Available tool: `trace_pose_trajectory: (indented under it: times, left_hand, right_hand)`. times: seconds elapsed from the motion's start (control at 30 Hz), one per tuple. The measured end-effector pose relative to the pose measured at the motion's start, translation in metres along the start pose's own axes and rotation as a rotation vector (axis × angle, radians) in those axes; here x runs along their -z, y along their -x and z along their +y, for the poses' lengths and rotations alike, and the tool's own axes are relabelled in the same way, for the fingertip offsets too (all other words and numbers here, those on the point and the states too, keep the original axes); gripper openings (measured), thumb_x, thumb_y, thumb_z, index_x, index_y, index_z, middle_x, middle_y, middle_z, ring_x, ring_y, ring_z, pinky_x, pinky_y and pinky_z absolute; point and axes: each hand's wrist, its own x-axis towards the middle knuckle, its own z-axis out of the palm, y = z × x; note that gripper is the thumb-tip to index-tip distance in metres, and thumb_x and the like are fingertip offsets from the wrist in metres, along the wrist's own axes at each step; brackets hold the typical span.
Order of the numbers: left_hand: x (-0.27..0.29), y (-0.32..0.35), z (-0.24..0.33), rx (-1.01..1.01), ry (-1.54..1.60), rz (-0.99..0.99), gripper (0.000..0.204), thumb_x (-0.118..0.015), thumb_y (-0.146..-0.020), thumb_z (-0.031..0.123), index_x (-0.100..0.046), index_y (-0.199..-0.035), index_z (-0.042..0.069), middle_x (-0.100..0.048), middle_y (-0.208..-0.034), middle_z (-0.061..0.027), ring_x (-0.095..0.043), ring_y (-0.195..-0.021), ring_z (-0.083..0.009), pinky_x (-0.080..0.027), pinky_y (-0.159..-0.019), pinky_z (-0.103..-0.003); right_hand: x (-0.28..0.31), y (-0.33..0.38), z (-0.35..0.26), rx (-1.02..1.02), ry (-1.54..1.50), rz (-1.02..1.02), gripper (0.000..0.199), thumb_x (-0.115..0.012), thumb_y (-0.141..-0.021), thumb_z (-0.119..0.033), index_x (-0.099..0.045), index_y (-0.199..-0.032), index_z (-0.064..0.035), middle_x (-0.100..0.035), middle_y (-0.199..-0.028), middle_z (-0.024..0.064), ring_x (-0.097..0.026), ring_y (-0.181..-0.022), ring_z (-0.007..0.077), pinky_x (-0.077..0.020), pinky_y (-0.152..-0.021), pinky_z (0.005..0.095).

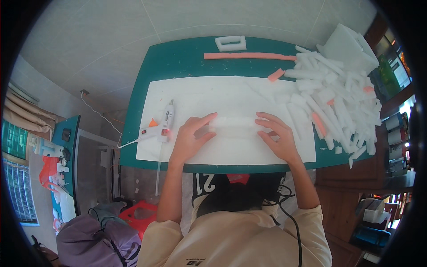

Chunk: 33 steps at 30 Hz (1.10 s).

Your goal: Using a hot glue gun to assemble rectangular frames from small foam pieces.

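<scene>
A pale white foam block (234, 126), long and low with faintly ridged sides, lies across the middle of a large white foam sheet (200, 95), near the sheet's near edge. The left hand (191, 135) rests on its left end with fingers spread and pressing flat, thumb tucked along the near side; the right hand (276, 135) lies on its right end the same way, fingers splayed and flat on the foam, so neither hand is closed around anything. Just left of the left hand a white hot-glue gun with an orange nozzle (161, 124) lies on the sheet, its white cord (100, 116) trailing off the left edge. No container shows on the work surface; loose stock lies in a heap of white foam offcuts with a few orange bits (338, 98) on the right side. At the far edge lie a long orange foam strip (249, 56) and a small white rectangular foam frame (230, 43). All of it rests on a dark green table (178, 60) standing on a pale tiled floor (102, 40). A purple bag (95, 240) sits on the floor to the near left.
</scene>
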Motion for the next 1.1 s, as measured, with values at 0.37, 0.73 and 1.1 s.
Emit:
trace_pose_trajectory:
  times: [0.37, 0.73, 1.1]
  left_hand:
    - [-0.005, 0.007, 0.0, -0.103, -0.077, 0.06, 0.053, -0.075, -0.079, 0.006, -0.063, -0.129, 0.015, -0.065, -0.1, -0.0105, -0.059, -0.096, -0.0271, -0.048, -0.087, -0.035]
    - [0.0, 0.004, 0.009, -0.056, 0.04, 0.091, 0.034, -0.069, -0.087, 0.015, -0.068, -0.121, 0.011, -0.062, -0.091, -0.0052, -0.056, -0.086, -0.0167, -0.043, -0.073, -0.027]
    - [-0.004, -0.01, 0.018, 0.083, 0.097, 0.203, 0.022, -0.067, -0.09, 0.017, -0.071, -0.11, 0.008, -0.064, -0.074, -0.0012, -0.053, -0.064, -0.0071, -0.038, -0.054, -0.023]
  right_hand:
    - [-0.001, 0.0, 0.001, 0.044, 0.052, 0.003, 0.035, -0.067, -0.083, 0.001, -0.071, -0.115, -0.0114, -0.058, -0.136, 0.0088, -0.066, -0.104, 0.0193, -0.0556, -0.071, 0.0256]
    - [0.0, -0.002, -0.008, 0.001, 0.088, -0.007, 0.033, -0.069, -0.082, 0.001, -0.072, -0.113, -0.0103, -0.057, -0.118, 0.0108, -0.059, -0.106, 0.0208, -0.0566, -0.07, 0.0268]
    - [-0.007, -0.005, -0.016, -0.008, -0.032, 0.03, 0.021, -0.06, -0.091, -0.007, -0.069, -0.109, -0.0035, -0.064, -0.095, 0.0111, -0.061, -0.088, 0.0219, -0.0498, -0.077, 0.0301]
